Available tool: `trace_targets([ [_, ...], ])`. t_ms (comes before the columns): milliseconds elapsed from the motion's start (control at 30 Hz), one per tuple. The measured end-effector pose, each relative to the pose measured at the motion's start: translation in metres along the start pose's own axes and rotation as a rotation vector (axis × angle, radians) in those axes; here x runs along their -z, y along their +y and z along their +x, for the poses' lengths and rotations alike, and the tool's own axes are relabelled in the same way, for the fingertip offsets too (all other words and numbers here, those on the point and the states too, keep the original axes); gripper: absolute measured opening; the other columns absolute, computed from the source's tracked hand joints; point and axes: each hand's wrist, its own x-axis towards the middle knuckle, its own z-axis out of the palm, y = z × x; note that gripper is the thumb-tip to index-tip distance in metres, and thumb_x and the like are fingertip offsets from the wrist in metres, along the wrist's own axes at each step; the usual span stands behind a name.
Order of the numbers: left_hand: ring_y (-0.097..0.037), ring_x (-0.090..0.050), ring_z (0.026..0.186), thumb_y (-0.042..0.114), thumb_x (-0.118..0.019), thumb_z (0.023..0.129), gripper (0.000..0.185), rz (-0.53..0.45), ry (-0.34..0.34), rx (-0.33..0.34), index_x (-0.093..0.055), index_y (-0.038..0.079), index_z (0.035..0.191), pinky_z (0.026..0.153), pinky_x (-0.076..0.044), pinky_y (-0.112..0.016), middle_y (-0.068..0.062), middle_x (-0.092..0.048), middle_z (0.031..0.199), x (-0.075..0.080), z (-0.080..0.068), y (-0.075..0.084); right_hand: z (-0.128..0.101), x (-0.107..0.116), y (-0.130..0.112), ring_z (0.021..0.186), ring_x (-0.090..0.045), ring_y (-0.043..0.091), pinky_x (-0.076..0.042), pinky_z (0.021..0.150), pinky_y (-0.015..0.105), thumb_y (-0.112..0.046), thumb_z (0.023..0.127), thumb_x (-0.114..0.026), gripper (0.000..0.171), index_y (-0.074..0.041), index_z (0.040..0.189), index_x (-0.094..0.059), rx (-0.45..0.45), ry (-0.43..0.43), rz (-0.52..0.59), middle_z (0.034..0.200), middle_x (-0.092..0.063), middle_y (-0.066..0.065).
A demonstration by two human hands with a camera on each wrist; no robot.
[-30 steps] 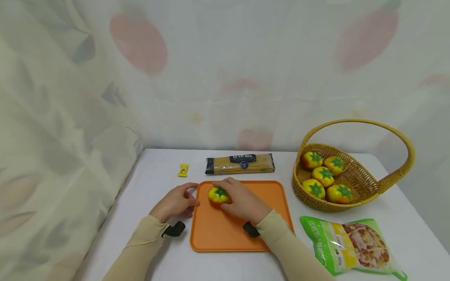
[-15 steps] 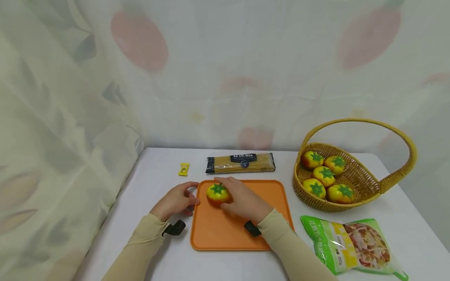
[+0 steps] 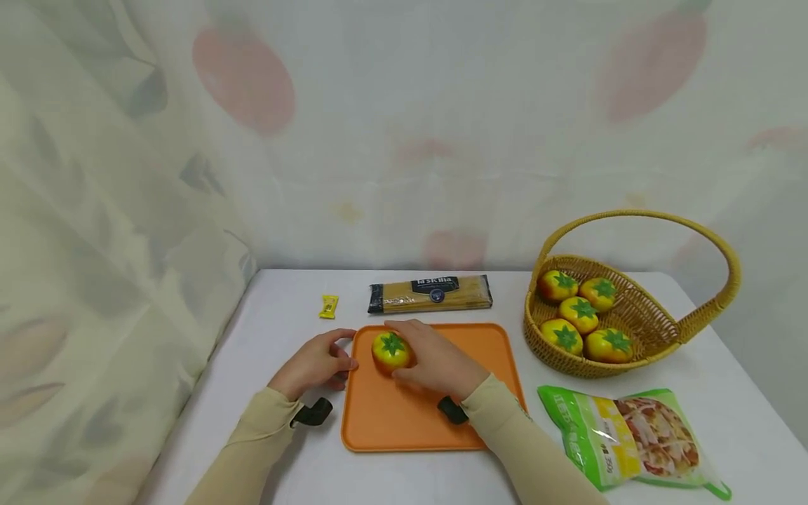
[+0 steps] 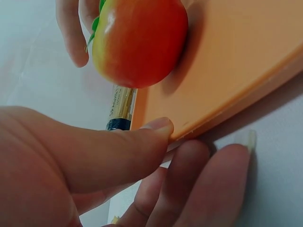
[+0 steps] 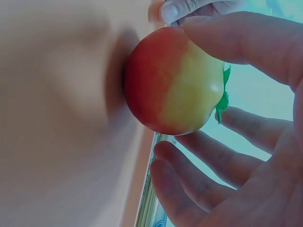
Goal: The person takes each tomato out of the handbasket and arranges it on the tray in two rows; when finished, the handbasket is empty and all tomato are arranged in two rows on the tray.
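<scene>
Two hands: right hand [image 3: 435,361] grips tomato [image 3: 391,351]; wrist view shows left hand [image 4: 118,179] pinching tray [image 4: 227,71].

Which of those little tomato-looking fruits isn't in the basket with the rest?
The fruit on the orange tray, with the right hand around it. The other five sit together in the wicker basket at the right.
</scene>
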Motion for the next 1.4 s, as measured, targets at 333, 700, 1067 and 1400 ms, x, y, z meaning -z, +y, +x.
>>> trace_targets([
  [333, -0.020, -0.071, 0.073, 0.009, -0.077, 0.099, 0.062, 0.006, 0.007, -0.004, -0.054, 0.012, 0.156, 0.068, -0.066, -0.034, -0.012, -0.067, 0.098, -0.002, 0.000, 0.001, -0.001, 0.002, 0.001, 0.138, -0.057, 0.021, -0.049, 0.122, 0.049, -0.030, 0.094, -0.087, 0.085, -0.025, 0.166, -0.042, -0.013, -0.008, 0.017, 0.162, -0.051, 0.002],
  [700, -0.020, -0.071, 0.073, 0.017, -0.080, 0.098, 0.065, 0.055, 0.004, 0.010, -0.052, 0.016, 0.157, 0.070, -0.066, -0.032, -0.011, -0.067, 0.101, -0.001, 0.005, 0.000, -0.032, 0.041, -0.003, 0.155, -0.045, 0.033, -0.044, 0.125, 0.057, -0.036, 0.096, -0.084, 0.082, -0.024, 0.166, -0.043, 0.006, 0.117, -0.061, 0.169, -0.044, 0.006],
  [1067, -0.020, -0.070, 0.075, 0.016, -0.078, 0.100, 0.066, 0.062, -0.003, 0.014, -0.050, 0.013, 0.159, 0.072, -0.066, -0.033, -0.012, -0.066, 0.104, 0.000, 0.005, -0.006, -0.133, 0.115, 0.060, 0.138, -0.062, 0.037, -0.052, 0.114, 0.060, -0.026, 0.097, -0.082, 0.060, -0.010, 0.152, -0.060, -0.067, 0.282, -0.256, 0.149, -0.065, 0.014],
  [1400, -0.019, -0.070, 0.074, 0.014, -0.079, 0.099, 0.066, 0.061, -0.003, -0.019, -0.050, 0.010, 0.159, 0.070, -0.066, -0.034, -0.012, -0.067, 0.102, -0.002, 0.006, -0.004, -0.188, 0.161, 0.134, 0.139, -0.052, 0.053, -0.048, 0.109, 0.072, -0.029, 0.099, -0.079, 0.065, -0.002, 0.153, -0.055, -0.276, 0.304, -0.312, 0.154, -0.054, 0.030],
])
